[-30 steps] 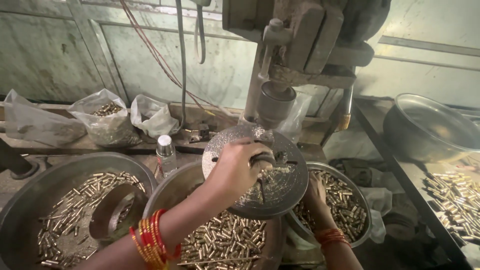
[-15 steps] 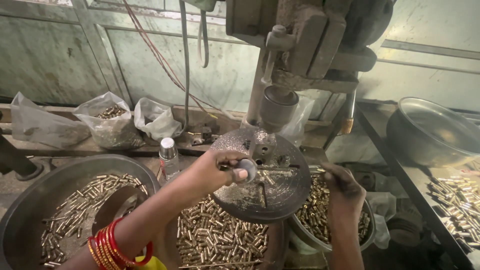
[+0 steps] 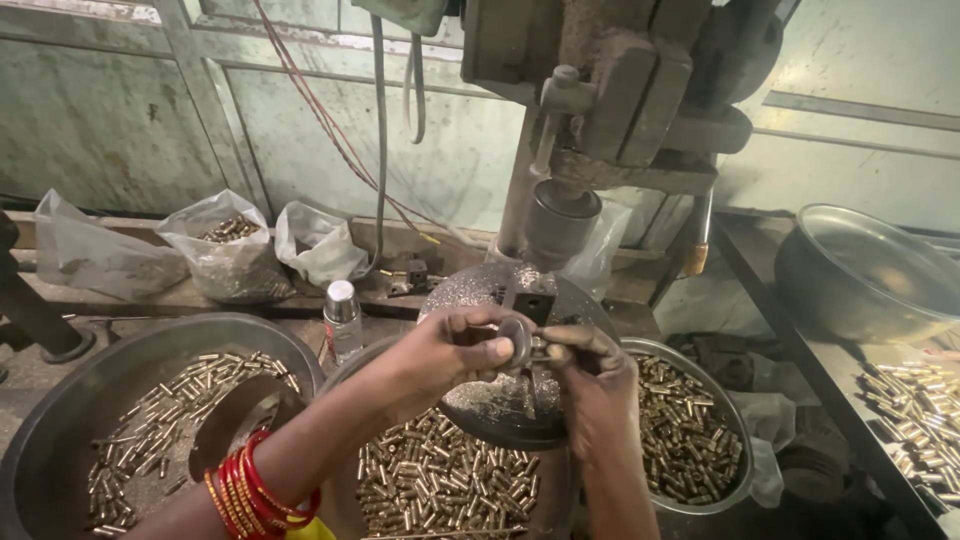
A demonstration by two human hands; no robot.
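Note:
My left hand, with red bangles on its wrist, pinches a small round grey metal holder just above the round machine table of the drill press. My right hand meets it from the right. Its fingertips are closed on a small metal piece pressed against the holder; the piece is mostly hidden by the fingers. Both hands hover over the table, below the press spindle.
Three steel bowls of brass pieces lie below: left, middle, right. A small bottle and plastic bags stand behind. At right are a large steel basin and loose brass pieces.
My left hand lifted from the round table with the holder. My right hand rose from the right bowl and came to meet it.

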